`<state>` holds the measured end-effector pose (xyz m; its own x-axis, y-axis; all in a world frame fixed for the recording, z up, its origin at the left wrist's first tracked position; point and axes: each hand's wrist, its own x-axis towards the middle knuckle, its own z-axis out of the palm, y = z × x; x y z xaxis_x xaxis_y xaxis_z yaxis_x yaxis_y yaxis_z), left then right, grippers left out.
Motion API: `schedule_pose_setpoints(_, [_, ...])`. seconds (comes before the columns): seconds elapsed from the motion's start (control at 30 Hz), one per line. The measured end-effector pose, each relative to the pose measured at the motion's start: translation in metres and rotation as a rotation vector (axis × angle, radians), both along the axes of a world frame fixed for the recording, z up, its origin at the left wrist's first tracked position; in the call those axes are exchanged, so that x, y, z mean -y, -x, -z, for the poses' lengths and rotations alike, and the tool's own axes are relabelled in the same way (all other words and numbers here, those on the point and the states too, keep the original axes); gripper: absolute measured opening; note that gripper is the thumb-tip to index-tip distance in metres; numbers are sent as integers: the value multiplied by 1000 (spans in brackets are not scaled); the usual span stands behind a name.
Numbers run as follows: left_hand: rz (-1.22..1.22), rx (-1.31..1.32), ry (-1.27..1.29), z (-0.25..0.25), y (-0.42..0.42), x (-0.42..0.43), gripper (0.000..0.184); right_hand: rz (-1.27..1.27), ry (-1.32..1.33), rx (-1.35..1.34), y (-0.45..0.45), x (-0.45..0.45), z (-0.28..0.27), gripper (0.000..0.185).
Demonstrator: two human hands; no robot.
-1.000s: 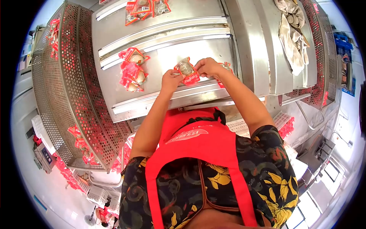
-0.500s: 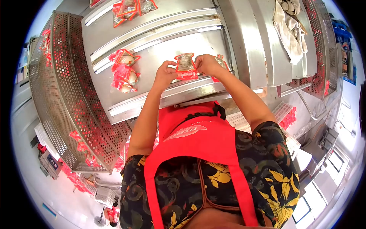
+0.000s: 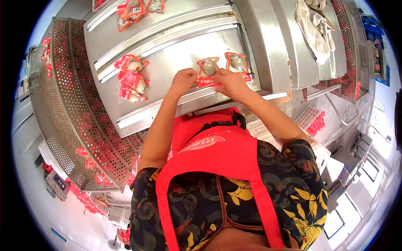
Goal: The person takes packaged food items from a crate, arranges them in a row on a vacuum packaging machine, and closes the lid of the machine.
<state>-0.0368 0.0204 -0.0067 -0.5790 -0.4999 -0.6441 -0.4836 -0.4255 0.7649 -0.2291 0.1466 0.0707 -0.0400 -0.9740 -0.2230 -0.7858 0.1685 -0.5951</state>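
Note:
A red-edged clear food packet (image 3: pixel 208 67) lies flat on the steel surface between my hands. My left hand (image 3: pixel 185 81) is closed, its fingertips at the packet's lower left edge. At the lower right corner of the same packet, my right hand (image 3: pixel 229 84) pinches the red border. A second packet (image 3: pixel 237 62) of the same sort rests just beyond my right hand, its lower part partly covered. What the packets hold looks pale and brownish; I cannot make out the kind.
More red packets (image 3: pixel 133 85) lie in a small group on the left of the steel table (image 3: pixel 167 58), and others (image 3: pixel 136 10) on the far section. A perforated metal guard (image 3: pixel 69 92) curves along the left. A beige cloth (image 3: pixel 313 31) hangs on the right-hand steel housing.
My right hand has drawn slightly down toward the packet's lower edge, uncovering the second packet on the right. My left hand still stays at the first packet's left side.

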Motion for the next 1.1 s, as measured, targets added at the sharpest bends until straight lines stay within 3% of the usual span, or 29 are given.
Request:
schedule_pose_setpoints(0.07, [47, 4, 18, 8, 0, 0, 11, -160, 116, 3, -2, -7, 8, 9])
schedule_pose_setpoints(0.13, [92, 9, 38, 13, 0, -2, 13, -158, 143, -29, 2, -12, 11, 9])
schedule_pose_setpoints(0.23, [227, 147, 397, -3, 5, -16, 19, -152, 159, -126, 7, -23, 3, 15])
schedule_pose_setpoints(0.4, [123, 88, 462, -22, -18, -31, 22, -176, 84, -222, 4, -32, -11, 18])
schedule_pose_setpoints(0.5, [30, 100, 485, -43, -52, -29, 22, 72, 83, -35, -25, -1, -31, 12])
schedule_pose_setpoints(0.53, [-35, 58, 456, -43, -66, -30, 21, 51, 93, -28, -38, 14, -32, 12])
schedule_pose_setpoints(0.6, [-113, 16, 439, -49, -89, -30, 20, 158, 4, 204, -66, 53, -31, 11])
schedule_pose_setpoints(0.7, [-199, 32, 407, -48, -133, -25, 18, 196, 70, 579, -114, 113, 13, 20])
schedule_pose_setpoints(0.77, [-252, 37, 415, -47, -156, -24, 18, 215, 37, 650, -143, 160, 21, 28])
schedule_pose_setpoints(0.9, [-312, 84, 340, -54, -187, -26, 15, 243, -14, 748, -180, 221, 41, 23])
schedule_pose_setpoints(0.97, [-323, 87, 319, -48, -195, -25, 15, 317, -161, 1091, -184, 234, 52, 21])
schedule_pose_setpoints(1.07, [-367, -76, 273, -35, -194, -25, 19, 293, -137, 1066, -161, 214, 40, 16])
schedule_pose_setpoints(1.1, [-452, -150, 101, -37, -182, -22, 23, 301, -138, 1041, -144, 197, 27, 16])
